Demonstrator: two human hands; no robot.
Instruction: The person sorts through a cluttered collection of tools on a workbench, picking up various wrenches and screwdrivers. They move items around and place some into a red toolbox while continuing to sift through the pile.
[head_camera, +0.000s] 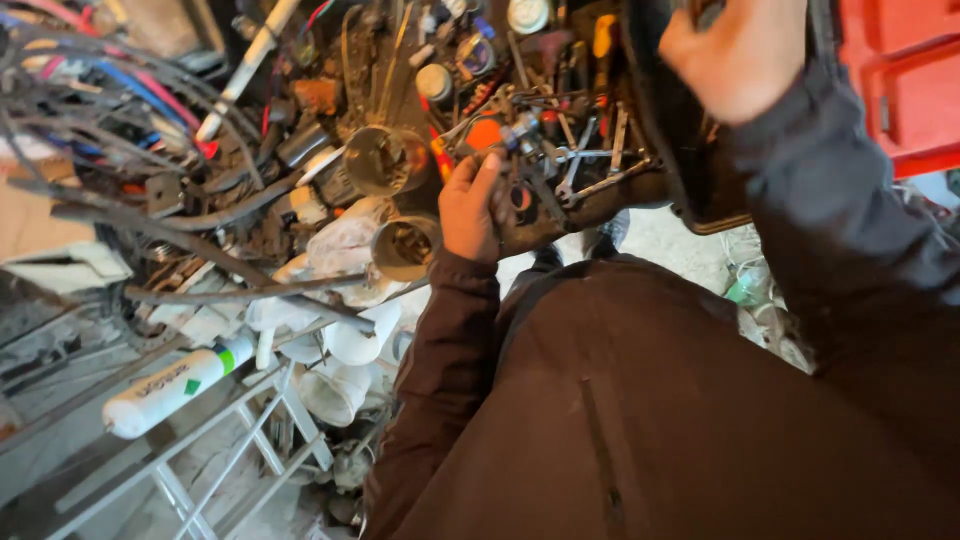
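1. Dim, soft daylight overall; no hard shadows.
2. Motion-blurred raised right hand (735, 55) at top edge.
3. Mild glare on white cylindrical spray can (175, 385).
4. Slightly soft towards the edges, with wide-angle stretch.

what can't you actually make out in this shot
Head view:
- Left hand: its fingers curl into a pile of tools; which tool they grip is hidden by the fingers and clutter.
- Right hand: motion-blurred, fingertips cut off by the top edge; held thing unclear.
- Red case: cut off by the right edge.
- White tube: label too small.
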